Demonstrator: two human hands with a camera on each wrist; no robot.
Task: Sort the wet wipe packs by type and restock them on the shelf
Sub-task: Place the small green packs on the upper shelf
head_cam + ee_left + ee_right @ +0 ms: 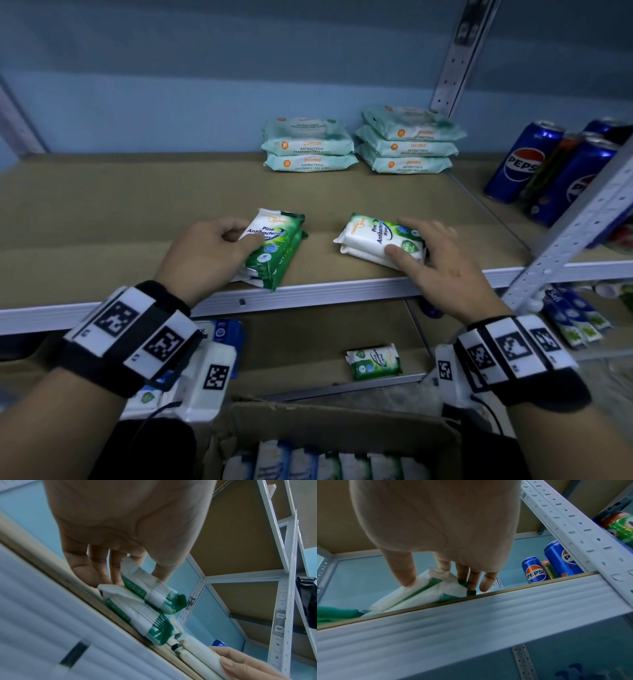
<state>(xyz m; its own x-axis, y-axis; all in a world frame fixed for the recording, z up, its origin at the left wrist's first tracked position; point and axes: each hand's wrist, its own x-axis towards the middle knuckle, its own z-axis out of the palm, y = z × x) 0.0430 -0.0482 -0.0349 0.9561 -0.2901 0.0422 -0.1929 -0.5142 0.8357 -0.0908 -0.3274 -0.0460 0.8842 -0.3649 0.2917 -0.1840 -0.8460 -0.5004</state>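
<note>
My left hand (pixel 209 253) grasps the top pack (pixel 274 233) of two green pine wipe packs, with the thumb above it, at the front edge of the shelf (pixel 137 212). My right hand (pixel 442 263) clasps a second pile (pixel 373 240) of the same packs just beside it, thumb on the near side and fingers over the far end. Beyond both hands pale mint packs (pixel 308 147) are stacked, and blue cans (pixel 524 161) stand to the right of my right hand.

The wipe packs (pixel 274 246) are glossy plastic film. The shelf (pixel 137 212) board looks matt brown, its front rail (pixel 308 291) ribbed pale metal. The cans (pixel 524 161) are shiny metal.
</note>
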